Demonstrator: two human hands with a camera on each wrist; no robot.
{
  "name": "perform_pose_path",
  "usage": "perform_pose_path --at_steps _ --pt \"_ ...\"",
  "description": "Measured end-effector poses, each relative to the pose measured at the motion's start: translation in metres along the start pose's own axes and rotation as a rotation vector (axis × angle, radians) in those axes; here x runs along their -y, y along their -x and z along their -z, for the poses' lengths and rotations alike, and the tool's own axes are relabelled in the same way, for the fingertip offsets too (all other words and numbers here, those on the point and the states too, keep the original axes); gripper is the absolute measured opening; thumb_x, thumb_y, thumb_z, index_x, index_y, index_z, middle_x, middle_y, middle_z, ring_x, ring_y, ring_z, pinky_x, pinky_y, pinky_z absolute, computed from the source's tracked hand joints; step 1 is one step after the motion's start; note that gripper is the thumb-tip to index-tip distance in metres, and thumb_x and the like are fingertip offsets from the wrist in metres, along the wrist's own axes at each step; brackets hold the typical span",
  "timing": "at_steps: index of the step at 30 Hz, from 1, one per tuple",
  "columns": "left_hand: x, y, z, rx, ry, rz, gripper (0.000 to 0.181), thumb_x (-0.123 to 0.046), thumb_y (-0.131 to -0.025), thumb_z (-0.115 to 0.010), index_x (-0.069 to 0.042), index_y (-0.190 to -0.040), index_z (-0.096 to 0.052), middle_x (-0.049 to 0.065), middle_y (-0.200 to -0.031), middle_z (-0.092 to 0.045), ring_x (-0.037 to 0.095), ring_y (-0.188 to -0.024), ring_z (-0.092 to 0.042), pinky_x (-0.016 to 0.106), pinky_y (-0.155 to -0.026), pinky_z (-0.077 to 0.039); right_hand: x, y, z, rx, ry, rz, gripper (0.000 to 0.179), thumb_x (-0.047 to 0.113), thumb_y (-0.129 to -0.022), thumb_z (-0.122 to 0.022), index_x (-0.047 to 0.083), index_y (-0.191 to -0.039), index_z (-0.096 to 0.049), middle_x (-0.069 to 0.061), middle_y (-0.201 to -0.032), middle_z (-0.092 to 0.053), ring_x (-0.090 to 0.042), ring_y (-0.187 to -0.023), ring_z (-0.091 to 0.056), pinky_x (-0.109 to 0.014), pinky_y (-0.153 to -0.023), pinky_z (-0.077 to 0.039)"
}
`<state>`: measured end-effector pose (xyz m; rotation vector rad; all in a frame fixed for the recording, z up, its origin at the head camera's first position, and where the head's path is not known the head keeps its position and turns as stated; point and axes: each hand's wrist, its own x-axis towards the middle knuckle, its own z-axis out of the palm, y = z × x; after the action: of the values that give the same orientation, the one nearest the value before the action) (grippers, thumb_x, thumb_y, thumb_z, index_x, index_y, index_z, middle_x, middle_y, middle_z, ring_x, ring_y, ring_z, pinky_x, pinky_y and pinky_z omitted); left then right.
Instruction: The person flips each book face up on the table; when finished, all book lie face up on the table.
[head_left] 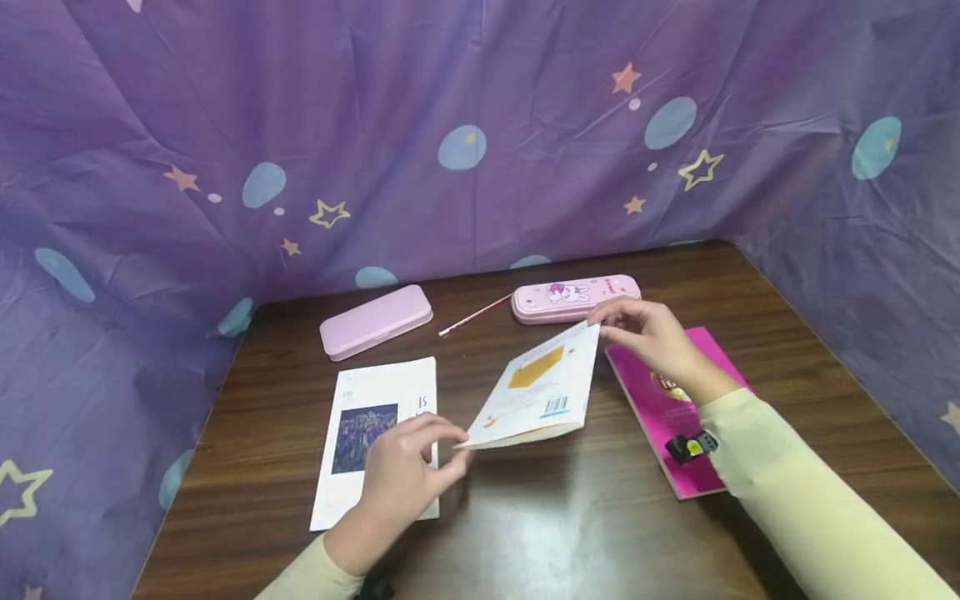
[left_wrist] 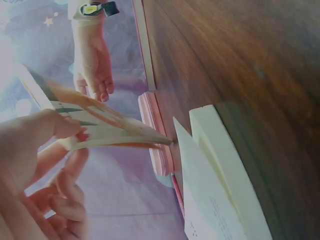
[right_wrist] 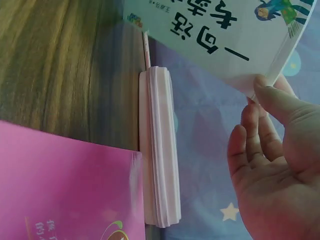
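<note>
Both hands hold up a thin white book with a yellow patch and a barcode on the side seen from the head. The left hand pinches its near left corner between thumb and fingers. At the far right corner the right hand pinches it with thumb and fingertips. The book is tilted above the table; in the right wrist view its other cover shows large black characters. Beneath the left hand lies a white book with a dark picture. A magenta book lies under the right forearm.
Towards the back of the brown wooden table lie a plain pink case, a thin red-and-white pencil and a pink pencil case with a rabbit print. A purple curtain with stars hangs behind the table and at both sides.
</note>
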<state>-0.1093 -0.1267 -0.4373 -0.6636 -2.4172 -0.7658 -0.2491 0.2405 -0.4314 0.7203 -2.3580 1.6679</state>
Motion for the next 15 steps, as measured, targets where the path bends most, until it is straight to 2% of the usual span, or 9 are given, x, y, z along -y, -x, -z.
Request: perform_pose_path --at_steps 3,7,10,15 --pt "0.0001 -0.0004 -0.0007 -0.064 0.048 -0.012 0.017 -0.018 -0.072 -0.087 -0.022 -0.085 -0.076 -0.012 -0.082 -0.074 -0.001 -0.052 -0.046 0.008 -0.05 -0.031 0.0006 0.0008 0.0017 -0.018 -0.011 0.009 0.015 -0.01 -0.09 -0.07 -0.008 -0.105 -0.072 0.007 -0.106 -0.073 -0.002 -0.087 -0.066 -0.016 -0.076 -0.054" --pt "-0.0017 -0.0021 0.0008 -0.146 0.088 -0.033 0.018 -0.014 -0.074 -0.083 -0.02 -0.087 -0.073 -0.01 -0.067 -0.063 0.0 -0.051 -0.042 0.008 -0.049 -0.027 0.0022 0.002 0.0023 -0.058 -0.004 -0.016 0.018 -0.007 -0.091 -0.071 -0.008 -0.109 -0.07 0.011 -0.098 -0.072 -0.002 -0.082 -0.066 -0.016 -0.074 -0.054" --pt "-0.0029 -0.0044 0.0011 -0.197 0.104 -0.042 0.017 -0.014 -0.074 -0.083 -0.02 -0.087 -0.073 -0.01 -0.066 -0.061 0.006 -0.053 -0.045 0.013 -0.052 -0.031 0.0055 0.0003 0.0024 -0.085 0.023 -0.049 0.02 -0.001 -0.093 -0.072 -0.005 -0.113 -0.07 0.014 -0.095 -0.07 -0.003 -0.082 -0.066 -0.016 -0.074 -0.053" --pt "-0.0057 -0.0051 -0.0015 -0.202 0.118 -0.003 0.015 -0.017 -0.077 -0.084 -0.02 -0.088 -0.074 -0.01 -0.075 -0.071 0.011 -0.058 -0.049 0.029 -0.066 -0.048 0.0094 -0.0055 0.0007 -0.103 0.037 -0.079 0.023 0.006 -0.095 -0.072 -0.002 -0.117 -0.069 0.016 -0.099 -0.069 -0.005 -0.085 -0.065 -0.016 -0.077 -0.052"
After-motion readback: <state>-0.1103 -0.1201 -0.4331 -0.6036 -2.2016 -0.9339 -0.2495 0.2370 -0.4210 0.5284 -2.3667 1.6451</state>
